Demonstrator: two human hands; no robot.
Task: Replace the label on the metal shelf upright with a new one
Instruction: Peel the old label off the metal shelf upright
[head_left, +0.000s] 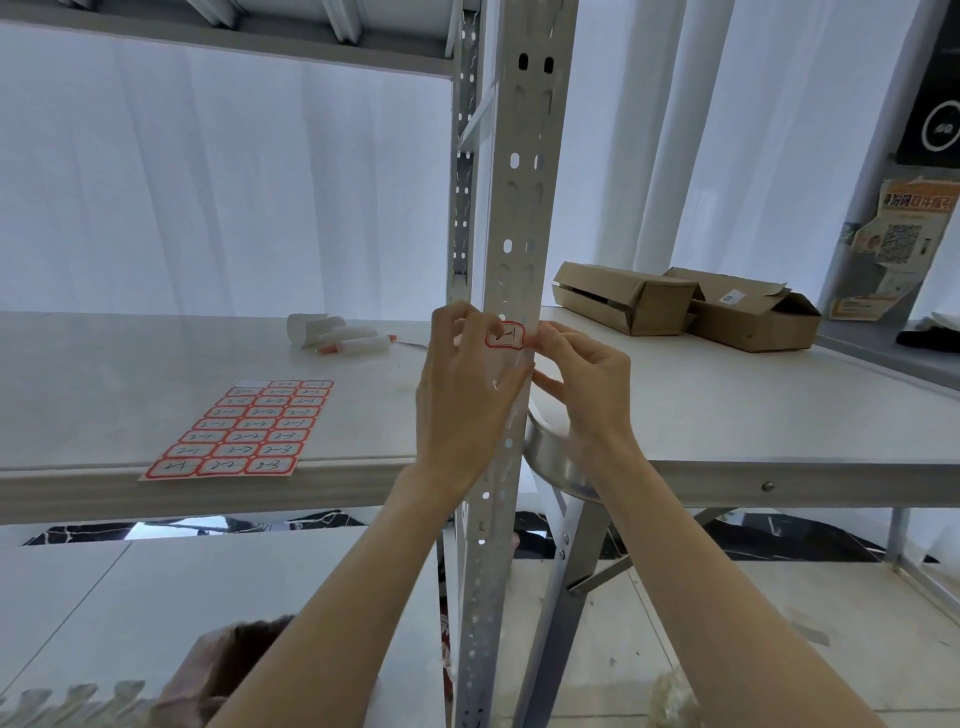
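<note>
Both hands meet at the upright (514, 218): the red-bordered label (505, 336) sits on its face, long axis across the post, between left hand (462, 384) and right hand (582, 384), fingers pinched narrowly on its side edges, equally near.

Left hand (467, 395) and right hand (587, 384) pinch a red-bordered label (505, 336) against the perforated metal upright (524, 208).

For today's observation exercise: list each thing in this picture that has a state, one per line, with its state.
Label: on the upright, both hands at its edges.
Label sheet: flat on the shelf, one corner sticker gone.
Left cardboard box: flap ajar.
Right cardboard box: open.
Left hand: fingertips at label.
Right hand: pinching label's edge.
</note>
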